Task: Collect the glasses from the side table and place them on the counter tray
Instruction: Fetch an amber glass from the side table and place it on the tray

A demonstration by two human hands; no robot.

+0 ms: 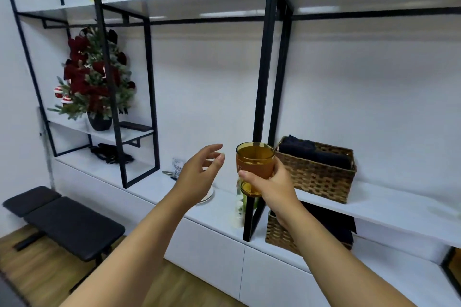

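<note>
A white desk (pixel 159 189) runs under black-framed shelves. Above it, the right hand (pixel 272 187) has its fingers clamped on an amber glass (pixel 254 164); the left hand (pixel 199 174) hovers beside, fingers apart. Writing on the glass is unreadable.

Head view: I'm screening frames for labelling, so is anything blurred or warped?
Head view: wide-angle bending bows the black shelf frame; amber glass in the right hand reads fairly sharp; left hand slightly soft; top-shelf items and floor edges smeared.
</note>
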